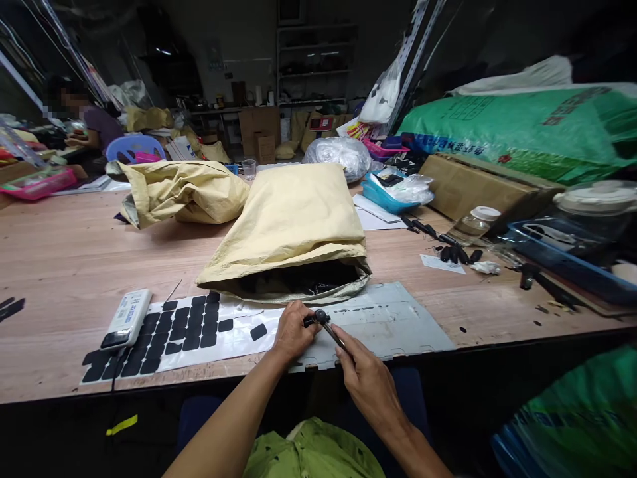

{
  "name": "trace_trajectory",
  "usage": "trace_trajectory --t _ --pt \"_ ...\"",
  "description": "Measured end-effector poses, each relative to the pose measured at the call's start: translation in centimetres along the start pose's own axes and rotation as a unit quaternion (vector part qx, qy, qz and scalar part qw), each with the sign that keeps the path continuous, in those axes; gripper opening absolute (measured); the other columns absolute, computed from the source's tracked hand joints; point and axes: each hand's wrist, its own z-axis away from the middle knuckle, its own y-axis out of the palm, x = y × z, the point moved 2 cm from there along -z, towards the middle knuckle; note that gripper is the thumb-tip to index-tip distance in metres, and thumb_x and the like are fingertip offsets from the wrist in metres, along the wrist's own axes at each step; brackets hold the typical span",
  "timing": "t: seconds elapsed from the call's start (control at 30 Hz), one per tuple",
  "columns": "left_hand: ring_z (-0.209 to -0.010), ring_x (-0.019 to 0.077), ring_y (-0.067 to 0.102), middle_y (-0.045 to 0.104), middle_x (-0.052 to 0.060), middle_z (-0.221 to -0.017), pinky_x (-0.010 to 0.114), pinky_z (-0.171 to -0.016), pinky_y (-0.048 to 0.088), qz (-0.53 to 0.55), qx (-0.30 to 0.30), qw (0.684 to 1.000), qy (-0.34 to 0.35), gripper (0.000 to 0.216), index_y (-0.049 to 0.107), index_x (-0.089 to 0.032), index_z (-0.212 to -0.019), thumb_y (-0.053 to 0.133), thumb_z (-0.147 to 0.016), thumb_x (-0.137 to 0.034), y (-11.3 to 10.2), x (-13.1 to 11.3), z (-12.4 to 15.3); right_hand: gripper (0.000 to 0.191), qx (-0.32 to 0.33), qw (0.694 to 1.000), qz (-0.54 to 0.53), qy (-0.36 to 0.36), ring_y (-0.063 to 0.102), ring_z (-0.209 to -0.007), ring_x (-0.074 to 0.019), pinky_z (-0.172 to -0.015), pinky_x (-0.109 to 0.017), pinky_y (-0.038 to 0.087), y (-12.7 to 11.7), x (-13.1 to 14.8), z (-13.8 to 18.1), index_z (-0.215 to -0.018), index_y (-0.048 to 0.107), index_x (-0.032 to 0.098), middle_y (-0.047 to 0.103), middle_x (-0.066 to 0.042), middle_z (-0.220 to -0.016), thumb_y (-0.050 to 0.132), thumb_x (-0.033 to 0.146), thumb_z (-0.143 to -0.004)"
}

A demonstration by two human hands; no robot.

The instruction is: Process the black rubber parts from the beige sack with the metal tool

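Note:
My left hand (291,332) pinches a small black part (315,318) just above the grey sheet (393,318) at the table's front edge. My right hand (365,372) grips a thin dark tool (333,335) whose tip meets that part. Right behind both hands lies an open tan sack (293,226) with more black parts in its mouth. To the left a white backing sheet with several black adhesive pads (174,332) lies flat, one loose pad (257,331) near my left hand.
A white power bank (127,317) rests on the pad sheet. A second tan sack (179,189), blue trays (385,196), a jar (475,222), a cardboard box (472,182) and green sacks (522,129) crowd the back and right. A person sits at far left (84,123).

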Motion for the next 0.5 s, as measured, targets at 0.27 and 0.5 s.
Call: trace_trajectory --t 0.27,0.5 --pt "-0.092 0.0213 0.054 0.061 0.003 -0.088 0.033 -0.082 0.044 -0.008 -0.003 1.0 -0.003 0.01 0.069 -0.019 -0.085 0.071 -0.076 -0.016 -0.2 -0.3 0.1 0.037 -0.123 0.984 0.12 0.05 0.062 -0.093 -0.0182 -0.074 -0.029 0.043 -2.3 -2.9 -7.2 -0.124 0.064 0.025 0.069 -0.004 -0.113 0.046 0.023 -0.092" --pt "-0.092 0.0216 0.054 0.061 0.004 -0.09 0.033 -0.081 0.044 -0.025 0.004 1.0 0.006 0.011 0.067 -0.019 -0.087 0.07 -0.076 -0.017 -0.2 -0.2 -0.3 0.035 -0.161 0.962 0.212 0.055 0.053 -0.081 -0.017 -0.067 -0.03 0.032 -0.4 -4.8 -9.7 -0.121 0.063 0.02 0.066 -0.007 -0.096 0.048 0.019 -0.09"
